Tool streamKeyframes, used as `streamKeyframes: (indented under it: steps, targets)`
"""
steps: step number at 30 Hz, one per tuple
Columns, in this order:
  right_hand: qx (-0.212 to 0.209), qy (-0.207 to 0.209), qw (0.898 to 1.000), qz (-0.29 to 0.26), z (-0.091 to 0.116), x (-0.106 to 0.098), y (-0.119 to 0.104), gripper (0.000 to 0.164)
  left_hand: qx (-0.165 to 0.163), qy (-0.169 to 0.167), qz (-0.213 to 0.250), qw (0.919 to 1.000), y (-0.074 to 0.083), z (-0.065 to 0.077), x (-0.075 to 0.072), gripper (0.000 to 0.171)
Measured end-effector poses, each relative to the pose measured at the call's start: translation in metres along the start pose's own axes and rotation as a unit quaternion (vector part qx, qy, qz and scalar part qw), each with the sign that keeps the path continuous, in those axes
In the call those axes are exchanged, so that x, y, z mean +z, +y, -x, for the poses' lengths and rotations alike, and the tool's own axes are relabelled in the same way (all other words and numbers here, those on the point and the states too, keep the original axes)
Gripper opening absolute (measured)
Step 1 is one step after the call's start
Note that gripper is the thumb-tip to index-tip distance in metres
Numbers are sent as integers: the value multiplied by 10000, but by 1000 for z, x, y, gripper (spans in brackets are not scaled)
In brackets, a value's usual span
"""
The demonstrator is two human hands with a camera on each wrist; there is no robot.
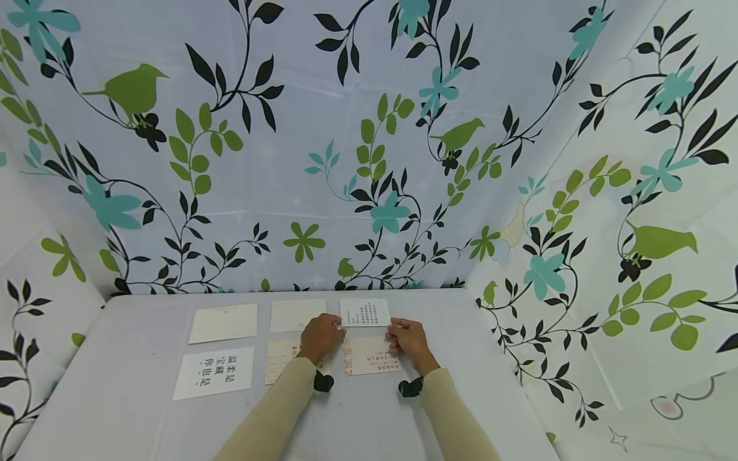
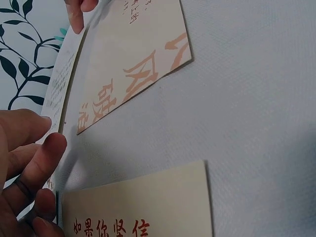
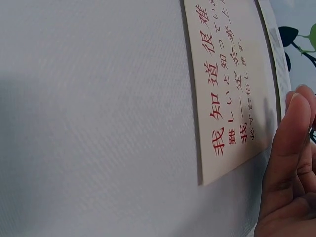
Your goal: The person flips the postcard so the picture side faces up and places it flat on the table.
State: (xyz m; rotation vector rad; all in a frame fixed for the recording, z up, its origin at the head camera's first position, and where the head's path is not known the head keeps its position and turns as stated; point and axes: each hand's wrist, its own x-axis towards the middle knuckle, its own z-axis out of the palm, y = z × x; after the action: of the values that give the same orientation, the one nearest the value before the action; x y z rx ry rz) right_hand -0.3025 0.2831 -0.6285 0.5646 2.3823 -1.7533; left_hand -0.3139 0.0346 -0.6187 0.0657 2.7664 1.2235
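Note:
A white card with dark printed text (image 1: 365, 313) lies at the back of the table, at the right end of the far row. My left hand (image 1: 321, 337) pinches its near left corner between thumb and fingers. At the near right corner, my right hand (image 1: 410, 340) holds it with thumb and fingertips. Just in front, between the two wrists, is a pinkish card with red writing (image 1: 371, 356). Beneath the left hand lies a cream card with red writing (image 1: 279, 358), partly hidden. The left wrist view shows the left fingers (image 2: 54, 148) at the white card's edge.
Further left are a blank cream card (image 1: 223, 323) and a white card with large black characters (image 1: 214, 373). Another blank cream card (image 1: 296, 315) sits left of the held one. A patterned curtain (image 1: 277, 160) rises behind the white table (image 1: 127, 384).

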Motion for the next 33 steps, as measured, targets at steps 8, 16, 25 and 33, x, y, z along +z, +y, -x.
streamKeyframes:
  steps: [8,16,25,33]
  targets:
    - [14,99,9999,-38,3,5,-4,44,20,90,-46,9999,-4,0,2,37]
    - [-117,259,9996,-81,1,13,-10,36,138,414,7,9990,-8,2,-3,29]
    - [-179,377,9991,70,-1,24,-13,31,225,668,71,9975,-16,-2,-5,25]
    - [-107,431,9990,52,-1,34,-16,27,217,750,149,9968,-20,0,-12,23]
